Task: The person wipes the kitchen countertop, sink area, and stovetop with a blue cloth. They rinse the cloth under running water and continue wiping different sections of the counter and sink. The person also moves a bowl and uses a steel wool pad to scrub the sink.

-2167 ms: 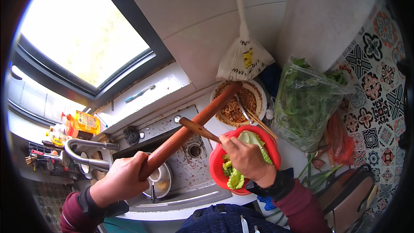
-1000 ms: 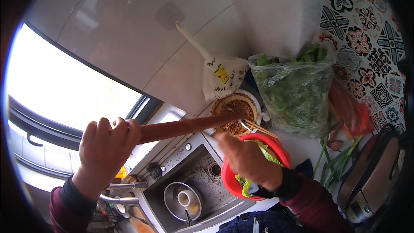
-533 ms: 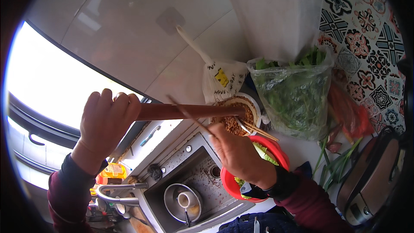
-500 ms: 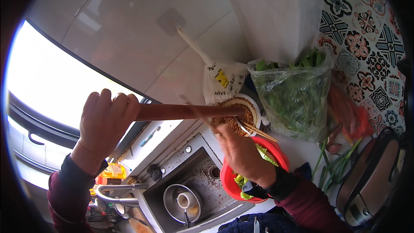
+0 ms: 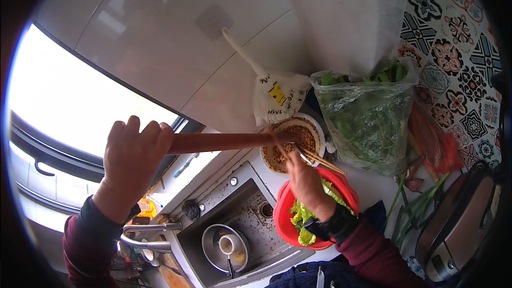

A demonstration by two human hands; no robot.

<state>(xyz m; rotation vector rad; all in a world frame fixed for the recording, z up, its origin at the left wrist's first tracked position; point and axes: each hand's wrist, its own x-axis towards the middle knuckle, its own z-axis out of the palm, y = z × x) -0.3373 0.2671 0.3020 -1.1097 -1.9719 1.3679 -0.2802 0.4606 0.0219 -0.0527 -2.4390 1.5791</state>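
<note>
Head view: your left hand (image 5: 136, 162) grips one end of the wooden rod (image 5: 218, 142), apparently keeping its far end over the white bowl (image 5: 321, 136) and within easy reach. Your right hand (image 5: 306, 181), near the red basin (image 5: 349, 186), closes around a blurred stick (image 5: 277, 137) crossing the rod; contact is unclear.

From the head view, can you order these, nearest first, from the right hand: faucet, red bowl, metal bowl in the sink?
1. Red bowl: overlapped by the right hand.
2. Metal bowl: left, in the sink.
3. Faucet: farther left.
</note>
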